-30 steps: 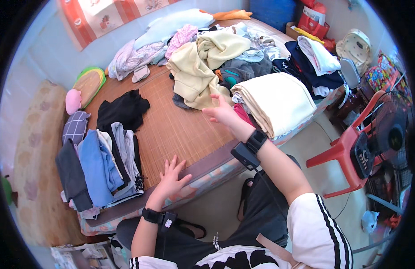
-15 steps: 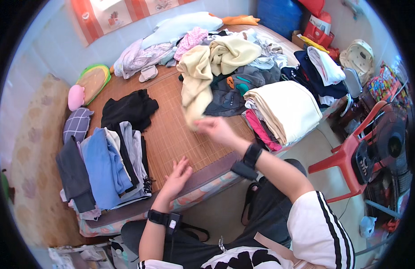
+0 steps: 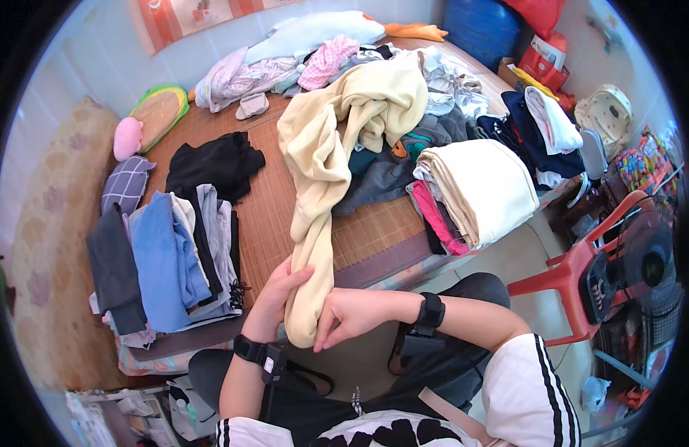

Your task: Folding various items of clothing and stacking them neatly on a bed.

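Brown slatted matting (image 3: 374, 231) covers the bed, with a black garment (image 3: 214, 167) crumpled on it and a folded blue garment (image 3: 166, 261) at left. From the heap at the back, a pale yellow garment (image 3: 315, 167) stretches to the near edge, its narrow end between the person's hands. The left hand (image 3: 274, 298) is partly closed, thumb over the cloth, fingers hidden behind. Opposite, the right hand (image 3: 359, 316) curls its fingers against the end; whether it pinches fabric, I cannot tell.
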Demonstrator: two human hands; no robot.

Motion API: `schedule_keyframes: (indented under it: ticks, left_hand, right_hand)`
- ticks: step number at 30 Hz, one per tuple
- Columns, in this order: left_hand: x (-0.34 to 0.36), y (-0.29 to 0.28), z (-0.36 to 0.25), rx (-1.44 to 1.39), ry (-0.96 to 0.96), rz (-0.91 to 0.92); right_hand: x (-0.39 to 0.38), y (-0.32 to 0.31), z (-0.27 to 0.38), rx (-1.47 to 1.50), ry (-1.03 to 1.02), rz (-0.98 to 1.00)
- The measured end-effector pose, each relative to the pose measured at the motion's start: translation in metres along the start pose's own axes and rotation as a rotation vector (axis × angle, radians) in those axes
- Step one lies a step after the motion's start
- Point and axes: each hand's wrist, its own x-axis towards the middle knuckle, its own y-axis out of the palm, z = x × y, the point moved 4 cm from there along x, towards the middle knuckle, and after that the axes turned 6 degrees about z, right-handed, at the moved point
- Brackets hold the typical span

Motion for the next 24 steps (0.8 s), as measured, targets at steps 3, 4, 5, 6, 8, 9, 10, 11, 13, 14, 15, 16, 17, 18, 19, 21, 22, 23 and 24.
schedule_keyframes:
  ticks: [3, 4, 5, 6, 8, 9, 10, 11, 13, 14, 15, 16, 17, 18, 19, 21, 22, 23, 24]
  left_hand:
    - [0.003, -0.006, -0.001, 0.093, -0.022, -0.102]
    - [0.003, -0.007, -0.005, 0.209, 0.014, -0.102]
    - [-0.002, -0.010, -0.012, 0.248, 0.021, -0.160]
    - [-0.003, -0.004, -0.019, 0.243, 0.022, -0.152]
    - [-0.010, 0.005, -0.038, 0.197, 0.062, -0.149]
    - [-0.014, 0.002, -0.040, 0.258, 0.082, -0.171]
    - [-0.013, 0.002, -0.038, 0.253, 0.096, -0.158]
    - [-0.013, 0.002, -0.035, 0.286, 0.091, -0.158]
    - [-0.016, 0.003, -0.024, 0.308, 0.056, -0.165]
    - [-0.018, 0.001, -0.014, 0.356, 0.008, -0.161]
    - [-0.022, -0.003, -0.002, 0.391, 0.001, -0.138]
    - [-0.021, -0.005, 0.014, 0.448, -0.012, -0.083]
    - [-0.015, 0.009, 0.023, 0.560, -0.030, -0.015]
    - [-0.015, -0.001, 0.048, 0.692, 0.002, -0.001]
    - [-0.021, 0.013, 0.044, 0.858, -0.003, -0.024]
    - [-0.028, 0.027, 0.047, 0.980, 0.063, 0.047]
    - [-0.031, 0.027, 0.052, 0.987, 0.112, 0.080]
    - [-0.032, 0.031, 0.047, 0.980, 0.040, 0.123]
    - [-0.033, 0.036, 0.042, 0.970, -0.030, 0.168]
  right_hand:
    - [-0.005, -0.002, -0.001, -0.117, 0.075, 0.294]
    - [-0.010, -0.015, 0.002, -0.159, 0.184, 0.324]
    - [-0.016, -0.031, 0.008, -0.201, 0.294, 0.355]
    - [-0.029, -0.054, 0.007, -0.138, 0.471, 0.157]
    - [-0.051, -0.100, 0.005, 0.170, 0.425, -0.424]
    - [-0.059, -0.120, 0.002, 0.397, 0.333, -0.690]
    - [-0.069, -0.141, -0.010, 0.521, 0.318, -0.901]
    - [-0.072, -0.159, -0.013, 0.509, 0.311, -0.998]
    - [-0.067, -0.188, -0.014, 0.515, 0.337, -1.057]
    - [-0.060, -0.202, -0.012, 0.496, 0.370, -1.079]
    - [-0.046, -0.214, -0.011, 0.526, 0.388, -1.029]
    - [-0.036, -0.228, -0.012, 0.552, 0.410, -0.987]
    - [-0.042, -0.250, -0.023, 0.601, 0.413, -1.033]
    - [-0.026, -0.256, -0.021, 0.715, 0.440, -1.044]
    - [-0.013, -0.261, -0.017, 0.767, 0.439, -1.041]
    - [-0.001, -0.290, -0.039, 0.890, 0.471, -1.000]
    - [0.004, -0.302, -0.050, 0.818, 0.529, -1.065]
    - [0.009, -0.308, -0.056, 0.783, 0.447, -1.076]
    - [0.011, -0.316, -0.061, 0.745, 0.367, -1.086]
